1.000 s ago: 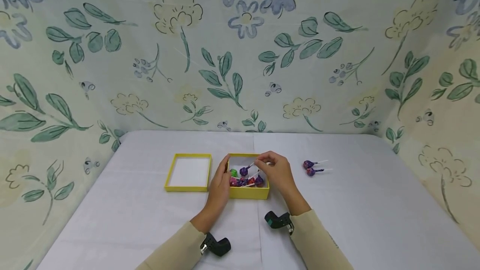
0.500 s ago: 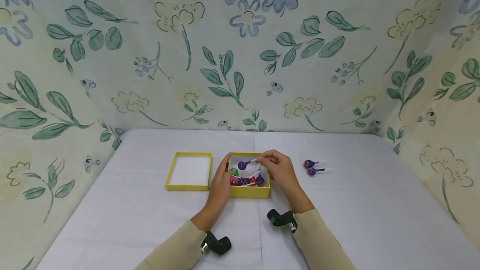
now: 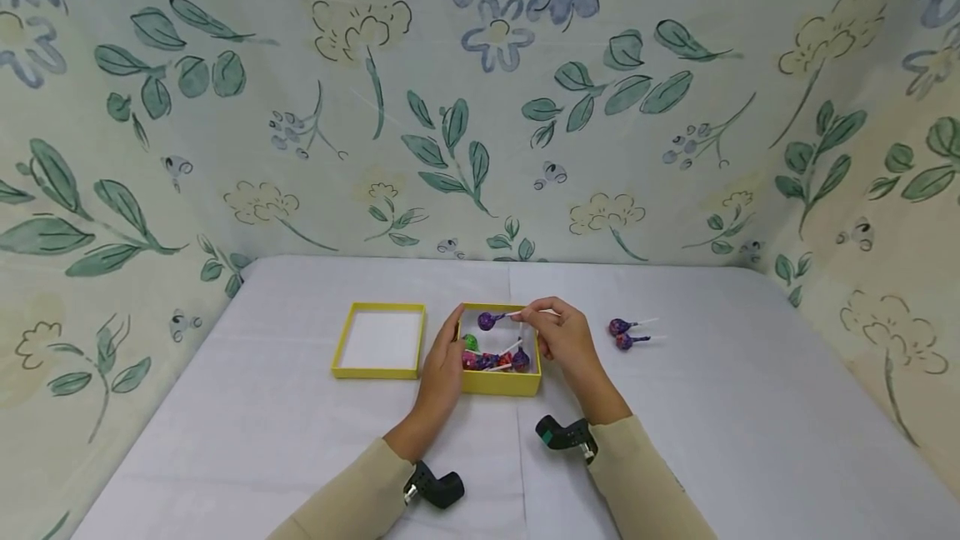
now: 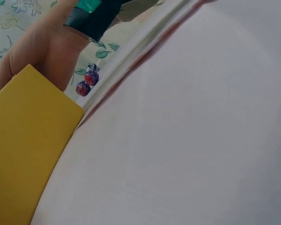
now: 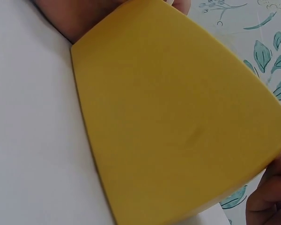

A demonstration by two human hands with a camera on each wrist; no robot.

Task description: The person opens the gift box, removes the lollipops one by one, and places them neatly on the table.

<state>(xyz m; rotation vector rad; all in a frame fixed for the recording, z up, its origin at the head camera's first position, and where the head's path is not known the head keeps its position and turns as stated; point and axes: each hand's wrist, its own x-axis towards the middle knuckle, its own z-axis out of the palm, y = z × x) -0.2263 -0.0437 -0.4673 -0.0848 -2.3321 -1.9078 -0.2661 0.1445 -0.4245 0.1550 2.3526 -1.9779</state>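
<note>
A yellow box [image 3: 501,384] with a white inside holds several wrapped lollipops [image 3: 491,361], purple, red, pink and green. My left hand [image 3: 441,373] lies along its left wall, fingers reaching toward the far corner. With thumb and fingertips my right hand [image 3: 564,340] pinches the white stick of a purple lollipop [image 3: 487,321]. That lollipop points left over the back of the box, its head near the far rim. From the right wrist, the yellow box wall [image 5: 178,112] fills the view, with curled fingers [image 5: 270,197] at its edge. The left wrist view shows the box's outside [image 4: 30,150].
Left of the box lies a yellow-rimmed lid [image 3: 378,373], white inside. To the right, two purple lollipops [image 3: 621,334] lie side by side, sticks pointing right. A white cloth [image 3: 247,440] covers the table, and a floral-printed curtain [image 3: 480,107] stands behind.
My right hand has moved slightly up and right, bringing the pinched purple lollipop from the middle of the box toward its far rim. My left hand stays at the box's left side.
</note>
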